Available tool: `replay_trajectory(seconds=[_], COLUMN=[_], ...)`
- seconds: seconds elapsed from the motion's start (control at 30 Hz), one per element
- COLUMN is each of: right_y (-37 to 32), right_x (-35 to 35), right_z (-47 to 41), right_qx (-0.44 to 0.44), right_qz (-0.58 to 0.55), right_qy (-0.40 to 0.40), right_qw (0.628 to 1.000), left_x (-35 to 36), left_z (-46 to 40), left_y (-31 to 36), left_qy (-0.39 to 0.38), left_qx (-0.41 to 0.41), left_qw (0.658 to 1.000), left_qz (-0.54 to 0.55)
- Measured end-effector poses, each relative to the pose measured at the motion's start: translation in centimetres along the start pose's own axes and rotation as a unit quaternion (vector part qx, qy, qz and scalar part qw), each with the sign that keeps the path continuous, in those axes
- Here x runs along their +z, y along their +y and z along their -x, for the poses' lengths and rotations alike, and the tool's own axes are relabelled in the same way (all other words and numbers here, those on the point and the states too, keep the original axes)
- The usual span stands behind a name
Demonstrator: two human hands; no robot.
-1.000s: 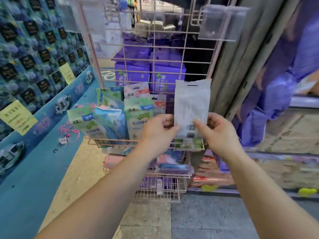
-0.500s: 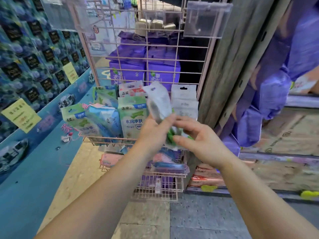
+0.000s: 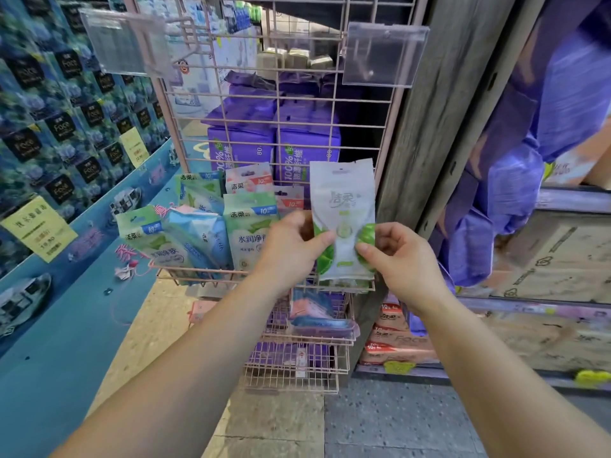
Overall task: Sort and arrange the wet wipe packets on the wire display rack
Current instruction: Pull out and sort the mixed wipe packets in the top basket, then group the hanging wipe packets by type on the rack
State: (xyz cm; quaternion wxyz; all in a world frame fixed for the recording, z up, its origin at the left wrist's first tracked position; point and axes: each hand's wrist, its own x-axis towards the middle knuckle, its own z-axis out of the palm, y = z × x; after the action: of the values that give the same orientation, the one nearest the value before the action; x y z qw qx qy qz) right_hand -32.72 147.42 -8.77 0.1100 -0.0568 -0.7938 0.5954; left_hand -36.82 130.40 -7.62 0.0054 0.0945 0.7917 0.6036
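Observation:
A white and green wet wipe packet stands upright at the right end of the pink wire rack's upper basket, printed front toward me. My left hand pinches its left edge and my right hand pinches its right edge. To its left, several green, blue and pink packets stand or lean in the same basket; the leftmost ones tilt outward.
The pink wire grid rises behind, with two clear plastic tag holders at the top. Lower baskets hold more packets. A grey wooden post stands right of the rack. A blue display wall runs along the left.
The packet was turned over: first its plain white back faced me, then it twisted edge-on, and now its printed front faces me. It sits lower, at the basket's right end.

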Motion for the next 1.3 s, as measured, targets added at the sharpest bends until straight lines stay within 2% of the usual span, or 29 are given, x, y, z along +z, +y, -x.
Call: replay_trajectory(seconds=[0.03, 0.1, 0.17, 0.23, 0.3, 0.37, 0.4, 0.43, 0.5, 0.57, 0.67, 0.73, 0.87, 0.93, 1.03, 1.1, 1.17, 1.3], right_y=[0.7, 2.0, 2.8, 2.8, 2.0, 0.8, 0.2, -0.2, 0.0, 1.5, 3.7, 4.5, 5.1, 5.1, 5.3, 5.7, 6.1, 6.5], right_x=[-0.1, -0.4, -0.5, -0.3, 0.0, 1.0, 1.8, 2.9, 5.5, 8.1, 11.6, 13.3, 15.5, 16.1, 16.6, 16.6, 16.7, 17.2], right_z=[-0.2, -0.6, -0.4, -0.3, 0.3, 1.4, 2.1, 3.0, 4.5, 5.7, 6.6, 6.7, 5.9, 5.6, 5.6, 5.8, 6.1, 6.6], right_qx=[-0.003, 0.009, 0.031, 0.032, 0.004, -0.045, -0.065, -0.078, -0.082, -0.066, -0.017, 0.019, 0.071, 0.089, 0.115, 0.129, 0.136, 0.144], right_qz=[0.082, 0.269, 0.354, 0.333, 0.256, 0.172, 0.131, 0.090, 0.059, 0.088, 0.159, 0.159, 0.171, 0.171, 0.163, 0.157, 0.151, 0.150], right_qy=[0.022, 0.031, 0.008, 0.028, 0.097, 0.175, 0.187, 0.172, 0.079, -0.050, -0.202, -0.230, -0.217, -0.214, -0.208, -0.200, -0.193, -0.187], right_qw=[0.996, 0.963, 0.935, 0.942, 0.962, 0.968, 0.971, 0.978, 0.992, 0.993, 0.966, 0.960, 0.958, 0.957, 0.958, 0.959, 0.960, 0.960], left_x=[0.5, 1.7, 2.4, 2.4, 1.8, 0.4, -0.5, -1.6, -3.9, -6.3, -9.8, -11.7, -14.5, -15.2, -15.5, -15.6, -15.7, -16.4], left_z=[-0.2, 0.0, 0.3, 1.0, 2.2, 4.2, 5.3, 6.3, 7.8, 8.1, 7.5, 6.7, 4.2, 3.1, 2.0, 1.5, 1.2, 1.7], left_y=[-0.2, -0.8, -1.4, -1.5, -2.1, -2.8, -3.5, -4.4, -7.4, -10.8, -14.5, -16.0, -18.1, -18.4, -18.2, -18.3, -18.4, -17.8], left_qy=[-0.004, -0.038, -0.055, -0.036, -0.014, 0.032, 0.048, 0.048, 0.016, -0.017, 0.009, 0.030, 0.019, 0.000, -0.020, -0.015, 0.032, 0.094], left_qx=[0.010, 0.024, 0.030, 0.040, 0.057, 0.123, 0.169, 0.196, 0.189, 0.114, -0.005, -0.056, -0.166, -0.230, -0.293, -0.303, -0.302, -0.283], left_qw=[0.995, 0.958, 0.929, 0.921, 0.927, 0.941, 0.942, 0.940, 0.940, 0.946, 0.957, 0.956, 0.944, 0.944, 0.955, 0.953, 0.951, 0.926], left_qz=[-0.096, -0.283, -0.366, -0.386, -0.370, -0.313, -0.286, -0.276, -0.285, -0.304, -0.290, -0.286, -0.285, -0.237, -0.052, 0.001, 0.059, 0.232])
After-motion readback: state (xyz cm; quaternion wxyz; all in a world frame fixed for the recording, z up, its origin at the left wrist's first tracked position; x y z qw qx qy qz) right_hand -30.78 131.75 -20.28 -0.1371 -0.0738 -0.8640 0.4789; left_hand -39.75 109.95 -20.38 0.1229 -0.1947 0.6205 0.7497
